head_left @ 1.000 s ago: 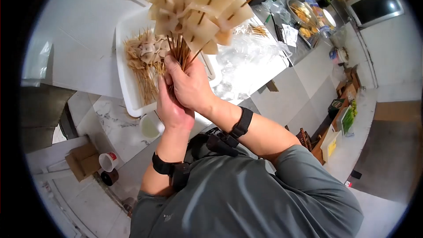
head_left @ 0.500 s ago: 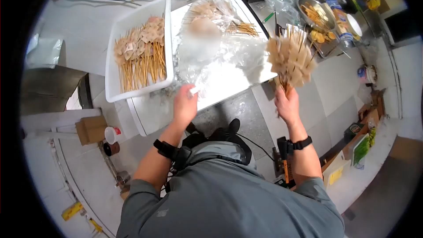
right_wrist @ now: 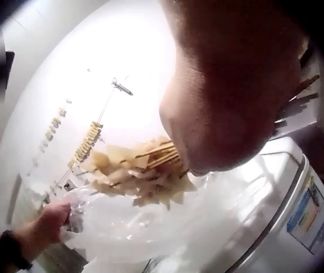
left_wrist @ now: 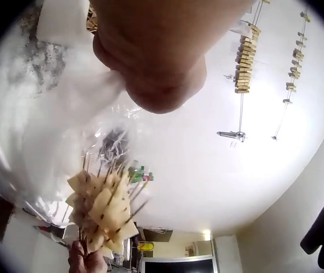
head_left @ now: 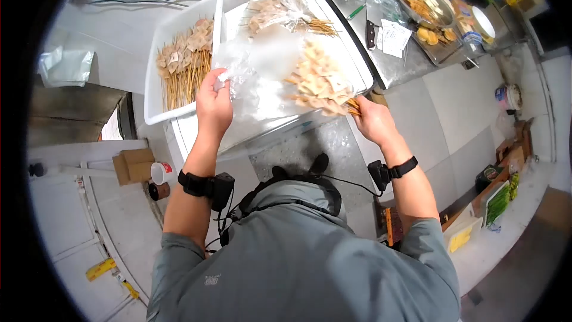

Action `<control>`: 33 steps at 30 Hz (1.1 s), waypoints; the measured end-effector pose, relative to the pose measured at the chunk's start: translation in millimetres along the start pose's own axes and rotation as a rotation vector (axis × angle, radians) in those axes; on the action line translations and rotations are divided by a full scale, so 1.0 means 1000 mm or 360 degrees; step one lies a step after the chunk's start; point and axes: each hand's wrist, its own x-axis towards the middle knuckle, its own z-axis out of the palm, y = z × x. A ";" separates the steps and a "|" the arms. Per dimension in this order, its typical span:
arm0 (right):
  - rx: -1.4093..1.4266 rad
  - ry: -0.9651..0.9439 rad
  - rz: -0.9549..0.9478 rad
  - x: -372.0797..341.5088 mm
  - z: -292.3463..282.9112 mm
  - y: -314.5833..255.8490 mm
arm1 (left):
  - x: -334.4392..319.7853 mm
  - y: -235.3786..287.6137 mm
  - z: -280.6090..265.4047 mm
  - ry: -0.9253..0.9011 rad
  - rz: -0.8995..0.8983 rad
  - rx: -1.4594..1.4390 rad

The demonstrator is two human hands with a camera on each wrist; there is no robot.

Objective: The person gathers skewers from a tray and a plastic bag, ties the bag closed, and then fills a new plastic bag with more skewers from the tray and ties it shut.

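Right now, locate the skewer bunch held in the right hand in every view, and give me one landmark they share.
Head: skewer bunch in the upper half, slightly right of centre.
Left wrist: skewer bunch at lower left.
Right wrist: skewer bunch slightly below and left of centre.
Shared landmark: the right hand, at the bottom edge in left wrist, large at upper right in right wrist.

Glossy plastic, matt wood, metal, cloth
Eleven o'clock: crinkled, glossy plastic bag (head_left: 237,67); ten: smooth plastic tray (head_left: 152,77), matt wooden skewers (head_left: 187,86); two: smooth metal counter (head_left: 387,70); six: soft cloth shirt (head_left: 292,256).
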 end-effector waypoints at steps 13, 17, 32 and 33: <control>0.0931 0.0464 0.0397 0.026 0.003 -0.031 | -0.004 -0.013 -0.014 -0.0016 0.0044 -0.0031; 0.0792 0.0056 0.0278 0.012 -0.006 -0.035 | -0.001 -0.011 -0.021 0.0015 -0.0198 0.0037; 0.1062 0.0550 0.0468 -0.011 -0.017 -0.058 | -0.002 -0.010 -0.029 -0.0179 -0.0435 -0.0439; 0.1041 0.0542 0.0461 0.007 -0.010 -0.065 | -0.001 -0.011 -0.028 -0.0250 -0.0405 -0.0552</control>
